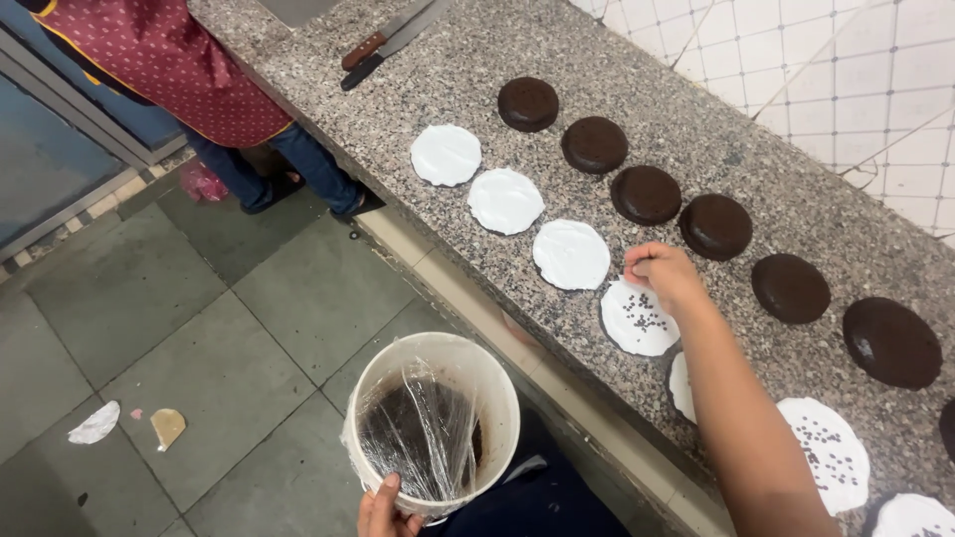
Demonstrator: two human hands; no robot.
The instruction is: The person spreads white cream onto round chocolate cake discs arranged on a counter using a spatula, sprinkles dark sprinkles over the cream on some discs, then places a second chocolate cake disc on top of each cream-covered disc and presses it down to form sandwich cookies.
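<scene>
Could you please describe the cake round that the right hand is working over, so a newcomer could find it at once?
On the speckled granite counter, a row of white-iced rounds runs along the front edge, beside a row of dark chocolate rounds. The white round lies directly under the right hand. Unlike the three plain white rounds beyond it, it carries scattered dark chips.

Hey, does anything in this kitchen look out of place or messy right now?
Yes. Two scraps lie on the floor tiles at lower left: a white piece and a tan piece, looking dropped. On the granite counter the rows of cake rounds look orderly.
</scene>
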